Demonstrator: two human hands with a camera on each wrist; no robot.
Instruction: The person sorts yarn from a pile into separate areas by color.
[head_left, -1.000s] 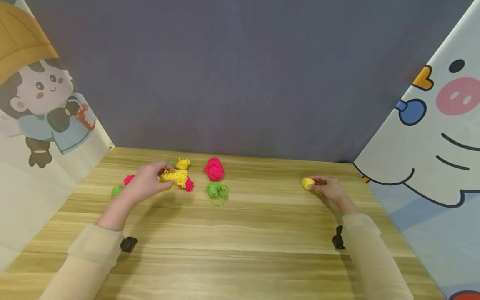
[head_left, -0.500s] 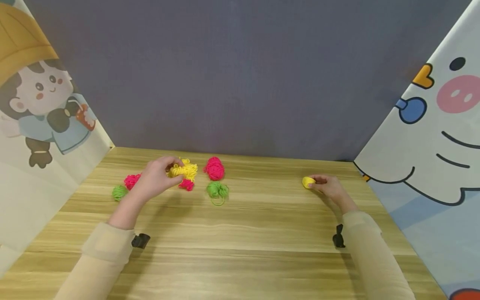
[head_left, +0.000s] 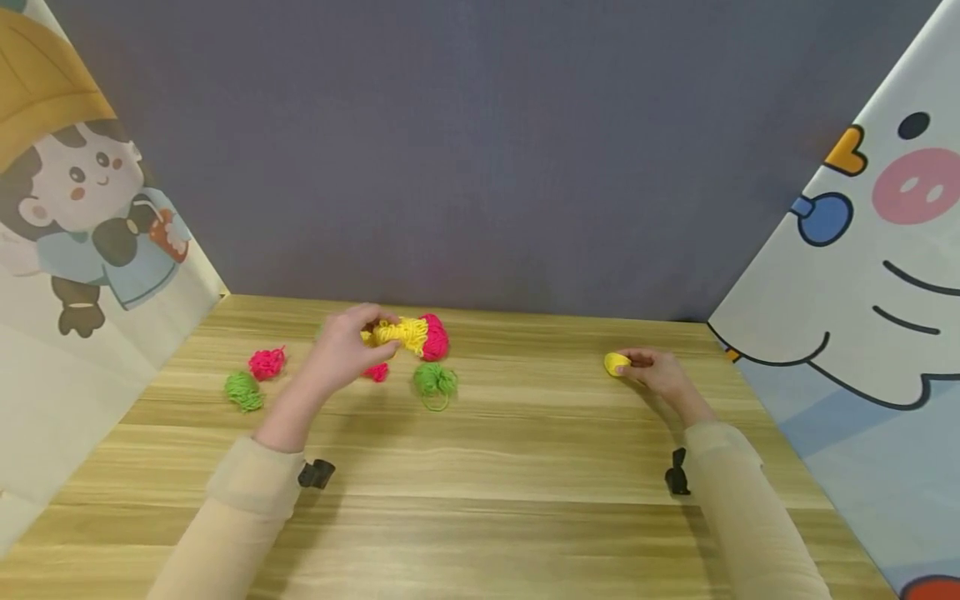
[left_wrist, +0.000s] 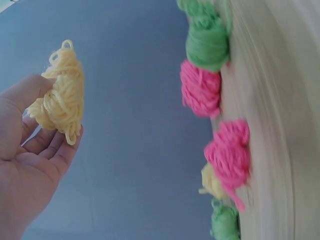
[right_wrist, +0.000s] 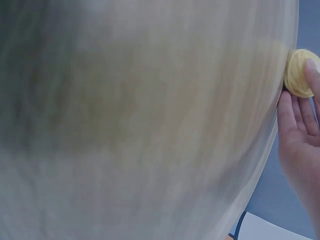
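My left hand (head_left: 347, 348) pinches a loose yellow yarn bundle (head_left: 407, 335) between thumb and fingers, held up above the table. In the left wrist view the bundle (left_wrist: 64, 95) shows stray loops at both ends. Behind it in the head view, a pink yarn ball (head_left: 437, 342) is partly covered. A green yarn bundle (head_left: 435, 379) with a trailing loop lies just in front of that ball. Far to the right, my right hand (head_left: 662, 379) grips a small round yellow yarn ball (head_left: 615, 363) at the table surface; the right wrist view shows its wound strands (right_wrist: 299, 75).
On the left lie a pink bundle (head_left: 267, 363) and a green bundle (head_left: 243, 391). Another pink bundle (head_left: 377, 372) sits partly behind the left hand. A smaller yellow bundle (left_wrist: 212, 181) shows in the left wrist view. A grey panel (head_left: 480, 167) backs the wooden table (head_left: 495, 467).
My left hand has carried the yellow yarn bundle rightward and slightly up, uncovering the pink and green bundles at the left. The right hand and its yellow ball have stayed in place.
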